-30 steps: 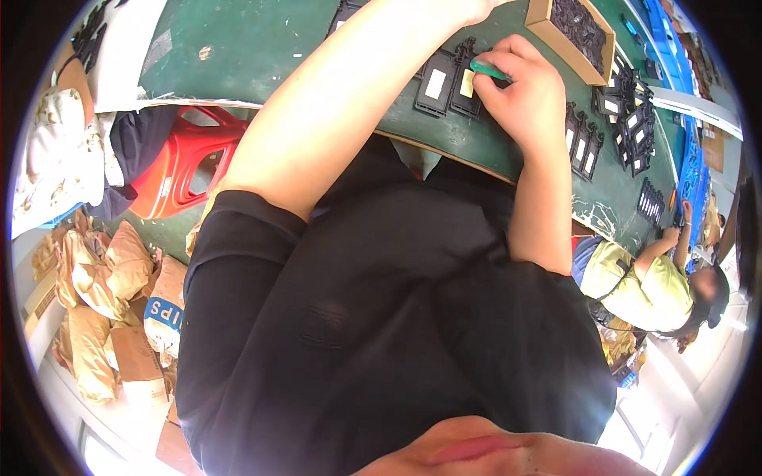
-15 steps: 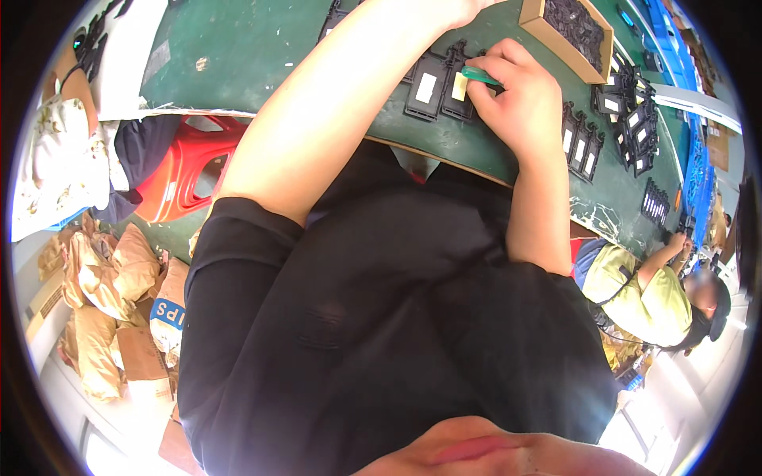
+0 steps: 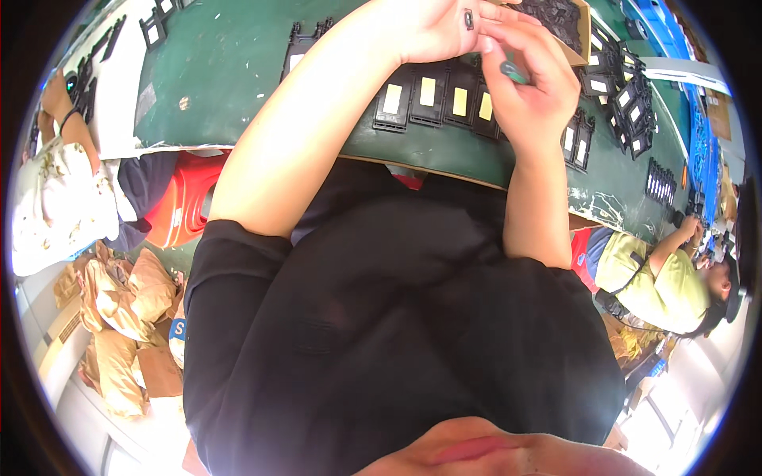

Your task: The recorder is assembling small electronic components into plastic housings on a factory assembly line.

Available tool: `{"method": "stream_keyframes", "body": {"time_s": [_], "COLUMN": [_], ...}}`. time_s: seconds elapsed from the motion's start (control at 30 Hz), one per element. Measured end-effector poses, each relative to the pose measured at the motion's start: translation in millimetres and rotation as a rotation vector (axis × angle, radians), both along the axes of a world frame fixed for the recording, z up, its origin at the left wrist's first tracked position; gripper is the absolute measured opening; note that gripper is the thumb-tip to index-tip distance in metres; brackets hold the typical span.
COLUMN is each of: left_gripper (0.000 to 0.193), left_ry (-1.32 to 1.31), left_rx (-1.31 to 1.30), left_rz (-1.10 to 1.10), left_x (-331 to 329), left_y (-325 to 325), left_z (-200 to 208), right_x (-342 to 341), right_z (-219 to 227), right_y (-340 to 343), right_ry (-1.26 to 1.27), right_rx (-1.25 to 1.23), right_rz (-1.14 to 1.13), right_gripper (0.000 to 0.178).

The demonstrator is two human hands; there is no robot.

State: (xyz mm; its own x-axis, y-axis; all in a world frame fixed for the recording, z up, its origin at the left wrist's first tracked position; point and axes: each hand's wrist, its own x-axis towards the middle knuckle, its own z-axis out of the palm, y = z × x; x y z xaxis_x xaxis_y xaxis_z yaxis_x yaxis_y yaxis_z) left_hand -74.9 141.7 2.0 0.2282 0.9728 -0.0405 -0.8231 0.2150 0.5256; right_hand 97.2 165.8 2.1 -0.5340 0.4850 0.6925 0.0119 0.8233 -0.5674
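One small black part (image 3: 469,20), upper centre of frame.
It rests on your left hand (image 3: 432,33), fingers extended; your right hand (image 3: 541,94) curls its fingers around a green handle (image 3: 512,73).

Wears a loose black shirt (image 3: 413,333), creased across the front and catching a greyish sheen at the sides. Has short, wide black sleeves (image 3: 238,270), bunched into deep folds on the left and ending in plain hems. Leaves both forearms (image 3: 290,166) uncovered, along with the fingers (image 3: 525,35).
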Motion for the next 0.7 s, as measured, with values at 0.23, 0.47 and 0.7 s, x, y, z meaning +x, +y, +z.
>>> {"method": "stream_keyframes", "body": {"time_s": [0.23, 0.47, 0.7], "left_gripper": [0.06, 0.066, 0.048], "left_ry": [0.062, 0.099, -0.288], "left_rx": [0.124, 0.181, 0.444], "left_rz": [-0.042, 0.246, 0.491], "left_x": [7.8, -16.8, -65.1], "left_y": [4.8, -7.7, -13.4], "left_z": [-10.3, 20.3, 15.6], "right_x": [-5.4, -6.3, -29.1], "right_z": [0.0, 21.0, 17.0], "right_y": [-4.3, -15.5, -47.7], "right_ry": [-0.078, -0.033, -0.555], "right_rx": [0.026, 0.025, 0.054], "right_rz": [-0.146, -0.088, -0.109], "right_gripper": [0.019, 0.016, 0.012]}}
